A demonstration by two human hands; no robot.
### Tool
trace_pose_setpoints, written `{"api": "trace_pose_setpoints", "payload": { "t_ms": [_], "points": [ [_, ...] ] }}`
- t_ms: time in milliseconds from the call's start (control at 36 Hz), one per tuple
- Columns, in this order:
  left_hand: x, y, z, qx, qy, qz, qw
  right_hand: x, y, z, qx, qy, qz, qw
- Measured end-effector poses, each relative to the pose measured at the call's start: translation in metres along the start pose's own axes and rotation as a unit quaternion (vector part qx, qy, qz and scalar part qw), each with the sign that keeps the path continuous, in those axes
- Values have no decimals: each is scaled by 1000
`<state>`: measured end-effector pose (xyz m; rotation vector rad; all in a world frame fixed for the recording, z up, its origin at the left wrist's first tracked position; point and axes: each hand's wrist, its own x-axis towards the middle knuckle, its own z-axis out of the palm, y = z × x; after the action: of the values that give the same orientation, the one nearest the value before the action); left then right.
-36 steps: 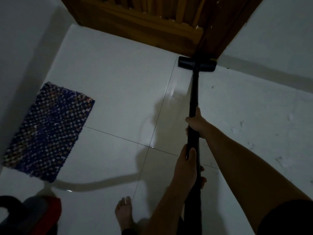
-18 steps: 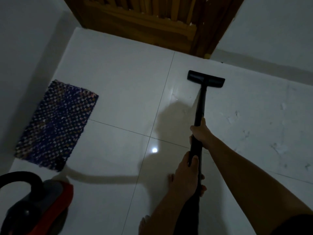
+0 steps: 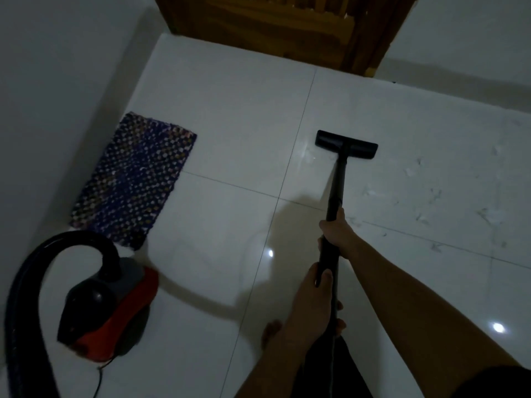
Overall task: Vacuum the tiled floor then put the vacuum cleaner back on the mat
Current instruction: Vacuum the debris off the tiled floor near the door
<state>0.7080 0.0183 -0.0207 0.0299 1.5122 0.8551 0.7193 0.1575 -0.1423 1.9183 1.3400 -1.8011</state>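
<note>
A black vacuum wand [image 3: 336,185] runs from my hands to its flat black floor head [image 3: 346,144], which rests on the white tiled floor [image 3: 230,116]. My right hand [image 3: 337,231] grips the wand higher up its shaft; my left hand [image 3: 311,303] grips it lower, nearer my body. The red and black vacuum body [image 3: 112,305] sits on the tiles at the lower left, its black hose [image 3: 37,268] arching up and over. A blue patterned woven mat [image 3: 138,176] lies by the left wall, just beyond the vacuum body.
A wooden door [image 3: 287,27] closes the far end. Grey walls run along the left and the far right. Pale scuffs and specks mark the tiles to the right [image 3: 431,196]. My bare foot [image 3: 271,331] stands beside my left hand. A thin cord [image 3: 99,380] trails from the vacuum body.
The floor head has come back from the door threshold toward me. The view has shifted so the vacuum body and hose show fully at the lower left.
</note>
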Motion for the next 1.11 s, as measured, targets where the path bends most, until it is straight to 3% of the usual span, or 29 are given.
{"api": "trace_pose_setpoints", "payload": {
  "t_ms": [333, 583, 1111],
  "points": [
    [-43, -45, -18, 12, 61, 11, 998, -41, 35, 43, -19, -31, 1, 999],
    [-64, -84, -35, -3, 65, 18, 998, -66, 58, 74, -27, -47, 7, 999],
    [-99, -133, -77, 26, 52, 24, 998, -113, 95, 123, -25, 5, -9, 1000]
  ]
}}
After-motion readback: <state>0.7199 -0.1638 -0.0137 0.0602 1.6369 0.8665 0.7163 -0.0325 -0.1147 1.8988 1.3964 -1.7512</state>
